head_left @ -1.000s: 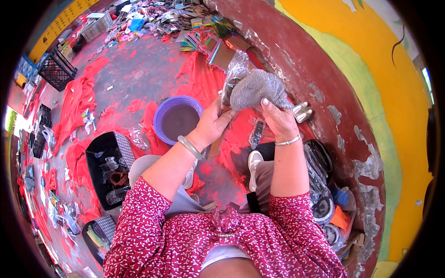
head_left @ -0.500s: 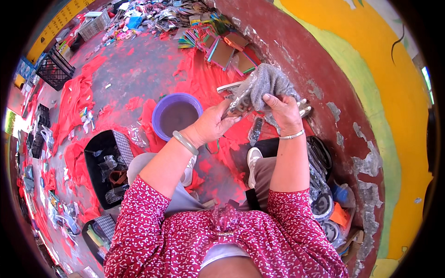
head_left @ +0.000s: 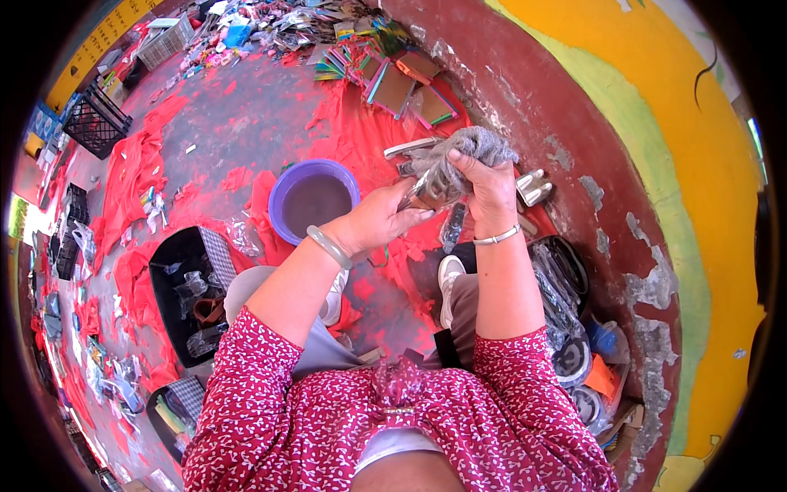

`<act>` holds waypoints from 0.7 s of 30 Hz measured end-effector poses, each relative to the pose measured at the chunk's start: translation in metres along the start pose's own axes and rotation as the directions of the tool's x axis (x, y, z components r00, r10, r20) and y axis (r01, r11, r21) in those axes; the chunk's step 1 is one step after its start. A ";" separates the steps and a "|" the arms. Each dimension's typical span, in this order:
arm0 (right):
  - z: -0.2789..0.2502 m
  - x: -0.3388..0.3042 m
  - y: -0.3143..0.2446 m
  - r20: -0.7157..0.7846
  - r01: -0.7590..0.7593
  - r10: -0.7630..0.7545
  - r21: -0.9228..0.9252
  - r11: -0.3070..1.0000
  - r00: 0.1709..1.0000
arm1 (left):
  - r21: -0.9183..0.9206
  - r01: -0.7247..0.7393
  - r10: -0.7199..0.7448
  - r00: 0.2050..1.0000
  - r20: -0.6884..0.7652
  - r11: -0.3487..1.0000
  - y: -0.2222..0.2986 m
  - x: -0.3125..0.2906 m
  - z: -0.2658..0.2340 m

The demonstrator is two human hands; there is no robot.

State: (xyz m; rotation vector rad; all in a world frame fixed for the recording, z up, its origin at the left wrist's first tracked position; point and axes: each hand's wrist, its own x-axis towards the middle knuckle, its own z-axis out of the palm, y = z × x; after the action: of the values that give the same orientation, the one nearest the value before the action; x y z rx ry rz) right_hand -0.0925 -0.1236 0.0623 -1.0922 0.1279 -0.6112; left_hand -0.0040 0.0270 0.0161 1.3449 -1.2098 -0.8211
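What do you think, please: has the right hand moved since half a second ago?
Yes: the right hand has shifted left, away from the red wall, and the silvery thing beside that wall now shows more.

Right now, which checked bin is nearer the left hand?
The upper bin, nearer the purple basin; the lower bin lies farther from the left hand.

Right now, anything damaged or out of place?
Yes. The dark red wall at right has flaked, exposing grey patches. Ahead, a jumbled heap lies loose on the floor, and the red sheeting is rumpled, not flat.
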 end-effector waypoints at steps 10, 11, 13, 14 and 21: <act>-0.020 0.017 0.020 -0.041 0.322 -0.627 -0.831 0.454 0.778 | -0.178 0.193 -0.189 0.981 0.041 0.965 0.000 0.002 0.006; -0.022 0.018 0.020 -0.019 0.304 -0.641 -0.870 0.389 0.768 | -0.175 0.208 -0.205 0.978 0.037 0.962 0.001 0.002 0.006; -0.023 0.021 0.018 -0.011 0.284 -0.666 -0.899 0.333 0.746 | -0.034 0.061 -0.065 0.991 -0.119 0.998 -0.003 0.000 0.012; -0.023 0.022 0.018 -0.005 0.275 -0.678 -0.912 0.305 0.735 | 0.045 -0.005 0.013 0.982 -0.191 0.999 -0.005 -0.002 0.015; -0.018 0.019 0.025 -0.245 0.057 -0.607 -0.900 0.433 0.756 | 0.683 0.174 0.083 0.942 -0.327 0.710 0.006 -0.004 0.028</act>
State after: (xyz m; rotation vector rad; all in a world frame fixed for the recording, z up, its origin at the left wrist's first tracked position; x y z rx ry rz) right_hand -0.0733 -0.1400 0.0356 -1.9364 0.8116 -1.3419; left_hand -0.0328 0.0244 0.0164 2.0502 -1.2612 -0.0997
